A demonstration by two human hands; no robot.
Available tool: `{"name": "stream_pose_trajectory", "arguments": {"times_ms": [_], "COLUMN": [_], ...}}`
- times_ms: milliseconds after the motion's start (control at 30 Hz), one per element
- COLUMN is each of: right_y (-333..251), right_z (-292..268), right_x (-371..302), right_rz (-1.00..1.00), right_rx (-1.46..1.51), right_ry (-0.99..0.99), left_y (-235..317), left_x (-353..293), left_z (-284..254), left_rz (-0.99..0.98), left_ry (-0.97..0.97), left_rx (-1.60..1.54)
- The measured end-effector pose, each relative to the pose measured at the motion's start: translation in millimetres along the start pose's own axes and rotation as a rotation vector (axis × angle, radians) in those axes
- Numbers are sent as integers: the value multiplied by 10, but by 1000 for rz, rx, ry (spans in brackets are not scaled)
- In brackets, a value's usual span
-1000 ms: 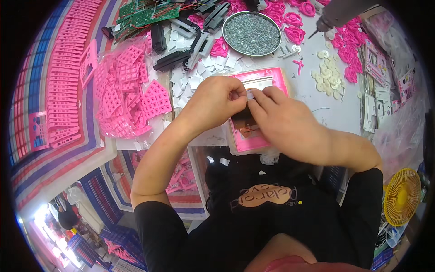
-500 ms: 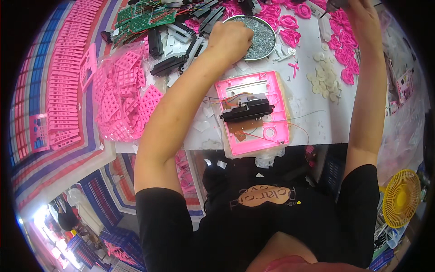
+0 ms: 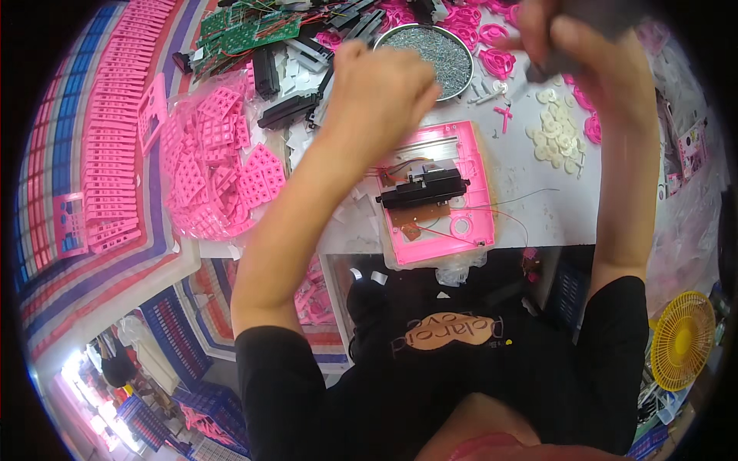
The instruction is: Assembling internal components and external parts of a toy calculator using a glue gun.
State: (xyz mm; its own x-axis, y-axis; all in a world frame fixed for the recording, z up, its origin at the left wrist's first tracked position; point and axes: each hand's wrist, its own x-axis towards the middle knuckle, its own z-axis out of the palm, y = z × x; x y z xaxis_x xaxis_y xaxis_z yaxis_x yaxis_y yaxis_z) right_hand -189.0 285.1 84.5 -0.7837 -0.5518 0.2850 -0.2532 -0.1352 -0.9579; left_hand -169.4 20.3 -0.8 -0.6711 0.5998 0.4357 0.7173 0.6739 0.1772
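Observation:
My left hand [image 3: 380, 96] is closed, fingers curled, in the air between the round metal tin [image 3: 470, 67] of small screws and a pink plastic casing [image 3: 409, 251]. Whatever its fingertips pinch is too small to make out. The casing lies open-side up near the table's front edge, on a wrapped pad. A black cassette mechanism [image 3: 423, 189], a brown circuit board [image 3: 419, 218] and thin wires sit inside it. At the upper right, my right hand [image 3: 588, 58] grips a dark, motion-blurred screwdriver [image 3: 596, 23], over the table.
A clear bag of pink keypad pieces [image 3: 204, 165] lies on the left. Green circuit boards [image 3: 250, 42] and black mechanisms [image 3: 288, 111] fill the back left. White discs [image 3: 559, 138] and pink parts [image 3: 496, 63] lie to the right. A yellow fan [image 3: 682, 342] stands at lower right.
My left hand has come out of the screw tin and moved nearer the casing. My right hand has brought the screwdriver lower and into fuller view.

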Motion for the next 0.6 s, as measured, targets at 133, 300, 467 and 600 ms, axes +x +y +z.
{"name": "stream_pose_trajectory", "arguments": {"times_ms": [133,300,467,600], "right_y": [81,198,152,225], "right_z": [297,843,1233,1285], "right_x": [-160,-246,-390,-368], "right_rz": [-79,-284,-219,-232], "right_rx": [371,298,224,227], "right_ry": [-292,-214,109,5], "left_y": [466,756,771,730], "left_x": [-564,-861,-882,-921], "left_z": [-215,-213,-173,-154], "left_rz": [-83,-282,-324,-329], "left_ry": [50,18,64,86], "left_rx": [-341,-547,-556,-594]}}
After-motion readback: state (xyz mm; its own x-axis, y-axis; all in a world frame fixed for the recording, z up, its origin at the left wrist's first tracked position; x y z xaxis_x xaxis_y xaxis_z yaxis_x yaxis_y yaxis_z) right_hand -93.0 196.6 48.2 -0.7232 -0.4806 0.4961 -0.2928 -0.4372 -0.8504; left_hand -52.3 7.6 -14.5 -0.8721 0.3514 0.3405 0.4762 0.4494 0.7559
